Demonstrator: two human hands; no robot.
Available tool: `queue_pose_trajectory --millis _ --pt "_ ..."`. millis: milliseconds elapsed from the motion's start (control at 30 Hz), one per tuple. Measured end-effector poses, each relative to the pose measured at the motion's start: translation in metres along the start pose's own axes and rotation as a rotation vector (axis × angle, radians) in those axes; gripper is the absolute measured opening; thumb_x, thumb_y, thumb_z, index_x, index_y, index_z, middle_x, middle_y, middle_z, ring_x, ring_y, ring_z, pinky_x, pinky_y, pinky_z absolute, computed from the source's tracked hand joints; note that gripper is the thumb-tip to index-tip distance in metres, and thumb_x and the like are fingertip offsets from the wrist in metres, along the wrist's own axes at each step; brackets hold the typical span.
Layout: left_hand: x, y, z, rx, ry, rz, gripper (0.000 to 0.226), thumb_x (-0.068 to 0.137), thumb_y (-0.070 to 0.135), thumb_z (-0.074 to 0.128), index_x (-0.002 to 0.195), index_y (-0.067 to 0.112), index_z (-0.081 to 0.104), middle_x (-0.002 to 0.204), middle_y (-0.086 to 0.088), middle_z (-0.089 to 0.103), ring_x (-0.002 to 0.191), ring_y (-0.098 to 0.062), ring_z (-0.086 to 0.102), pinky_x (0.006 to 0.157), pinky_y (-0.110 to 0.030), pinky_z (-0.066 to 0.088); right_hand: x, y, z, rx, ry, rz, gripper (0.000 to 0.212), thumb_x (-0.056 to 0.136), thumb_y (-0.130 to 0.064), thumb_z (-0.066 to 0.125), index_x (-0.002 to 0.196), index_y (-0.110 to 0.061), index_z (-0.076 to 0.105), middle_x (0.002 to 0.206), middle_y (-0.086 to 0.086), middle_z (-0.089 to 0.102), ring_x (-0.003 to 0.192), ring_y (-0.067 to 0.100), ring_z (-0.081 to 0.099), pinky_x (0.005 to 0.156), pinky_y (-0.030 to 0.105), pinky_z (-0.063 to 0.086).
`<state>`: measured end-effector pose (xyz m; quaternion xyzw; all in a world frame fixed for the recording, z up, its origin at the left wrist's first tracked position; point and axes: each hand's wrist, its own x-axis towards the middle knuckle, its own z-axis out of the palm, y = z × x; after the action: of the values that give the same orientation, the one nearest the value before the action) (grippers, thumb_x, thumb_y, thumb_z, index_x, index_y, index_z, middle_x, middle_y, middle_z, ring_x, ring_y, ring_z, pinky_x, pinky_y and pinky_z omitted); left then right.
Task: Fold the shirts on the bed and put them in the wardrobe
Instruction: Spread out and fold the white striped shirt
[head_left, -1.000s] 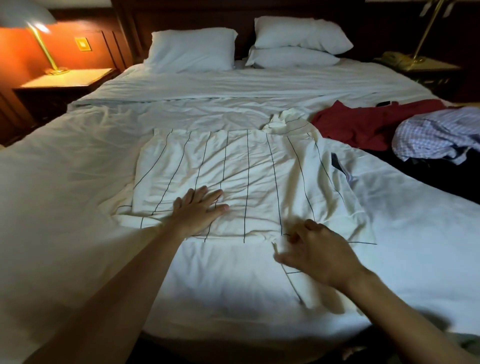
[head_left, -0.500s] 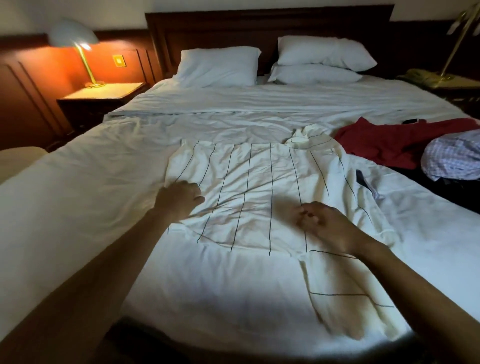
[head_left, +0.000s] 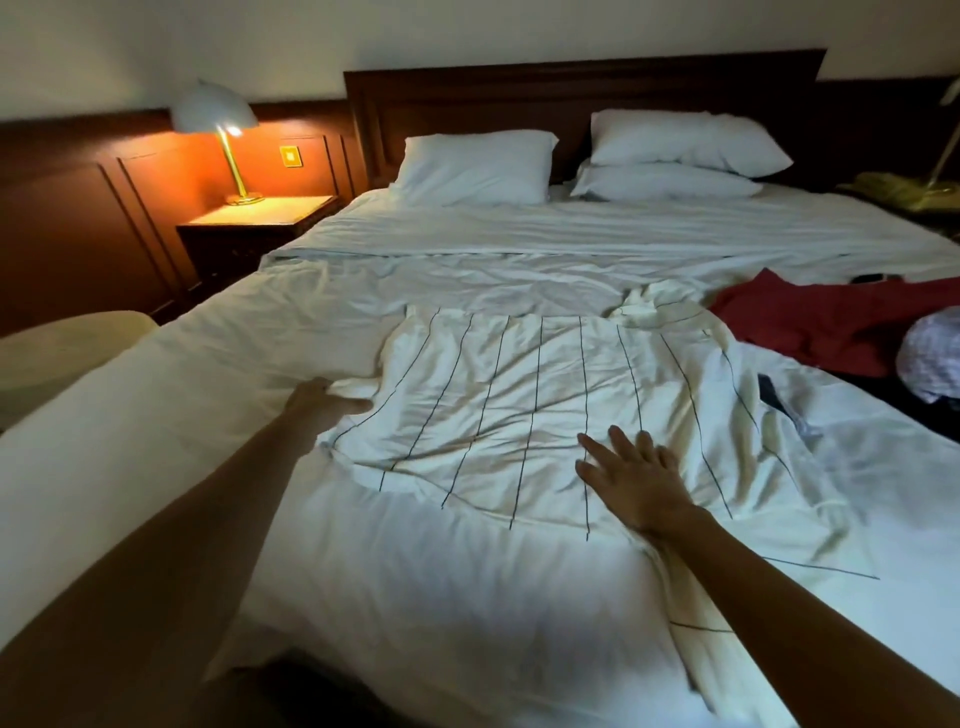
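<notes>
The cream cotton shirt (head_left: 519, 410) bears thin dark stripes; the wrinkled white bed sheet (head_left: 457, 613) is plain; the crumpled cloth garment (head_left: 831, 322) is red, the bunched fabric shirt (head_left: 930, 358) lilac-checked.

- Out of sight under a bunched edge of the striped shirt (head_left: 519, 415): fingertips of the left hand (head_left: 322, 408).
- Cut off by the right edge: checked shirt (head_left: 932, 358) and red shirt (head_left: 831, 327).
- Far right, only the stem of a second lamp (head_left: 940, 150) in frame.
- Beyond the red shirt, a small dark thing (head_left: 875, 278), too small to tell.
- At left, a pale rounded thing (head_left: 67, 343), cropped and unclear.
</notes>
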<state>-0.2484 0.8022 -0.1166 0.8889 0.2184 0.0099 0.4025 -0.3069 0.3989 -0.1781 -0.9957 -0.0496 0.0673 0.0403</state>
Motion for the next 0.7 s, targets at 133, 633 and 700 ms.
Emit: queue_pose_trajectory --millis 133,633,700 --pt "0.002 -0.009 -0.036 0.654 -0.014 -0.046 0.079 0.071 0.045 0.084 0.135 0.009 0.056 0.133 -0.016 0.059 0.117 -0.037 0.060 0.095 -0.042 0.052 0.001 -0.006 -0.001 -0.048 0.029 0.017 0.089 0.069 -0.073 -0.005 0.151 -0.048 0.018 0.156 0.003 0.016 0.136 0.037 0.022 0.112 0.050 0.019" --pt "0.022 -0.014 0.078 0.733 -0.214 0.261 0.074 0.093 0.076 0.029 0.157 0.046 0.007 0.168 -0.003 -0.008 0.154 -0.034 -0.009 0.119 -0.061 -0.005 0.049 -0.007 0.004 0.047 -0.027 0.052 0.064 0.096 -0.067 0.016 0.154 -0.046 -0.002 0.165 0.006 -0.005 0.150 0.036 -0.006 0.119 0.052 0.003" --pt "0.033 -0.013 0.079 0.752 -0.207 0.280 0.074 0.093 0.076 0.026 0.157 0.047 0.003 0.168 -0.003 -0.013 0.153 -0.034 -0.012 0.119 -0.062 -0.006 0.059 -0.005 0.008 0.049 -0.014 0.060 0.069 0.090 -0.072 0.010 0.153 -0.049 -0.005 0.165 0.005 -0.006 0.151 0.034 -0.006 0.120 0.051 0.002"
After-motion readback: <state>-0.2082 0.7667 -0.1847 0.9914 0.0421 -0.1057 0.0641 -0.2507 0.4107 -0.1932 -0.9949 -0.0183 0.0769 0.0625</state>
